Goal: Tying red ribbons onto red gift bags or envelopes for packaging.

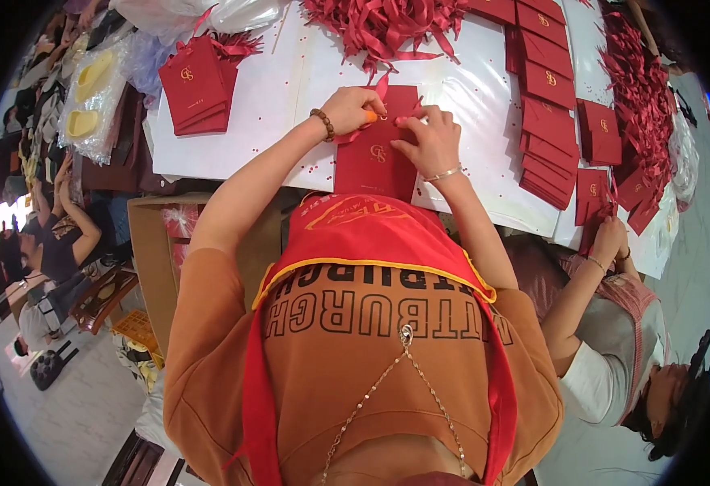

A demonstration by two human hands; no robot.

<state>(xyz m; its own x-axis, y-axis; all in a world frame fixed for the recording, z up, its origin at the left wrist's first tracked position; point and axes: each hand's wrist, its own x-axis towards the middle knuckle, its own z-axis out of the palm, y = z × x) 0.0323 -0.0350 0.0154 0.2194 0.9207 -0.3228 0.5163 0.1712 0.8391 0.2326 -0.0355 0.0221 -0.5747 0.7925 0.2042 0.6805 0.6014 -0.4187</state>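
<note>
A flat red paper gift bag (pixel 377 166) with a gold emblem lies in front of me at the table's near edge. Over its upper part, my left hand (pixel 352 112) pinches a red ribbon (pixel 382 84); something orange covers one fingertip, and brown beads circle the wrist. My right hand (pixel 434 144), wearing a thin bangle, is close beside it with thumb and fingers bent. Red ribbon shows at its fingertips too, though the exact grip is partly hidden. The ribbon passes around the bag's top part.
Red bags with ribbons (pixel 196 87) are stacked at left. A ribbon heap (pixel 387 28) lies at the back, overlapping rows of red bags (pixel 548 146) at right. A co-worker's hand (pixel 608 241) handles a bag there. An open cardboard box (pixel 146 259) stands below the table's left edge.
</note>
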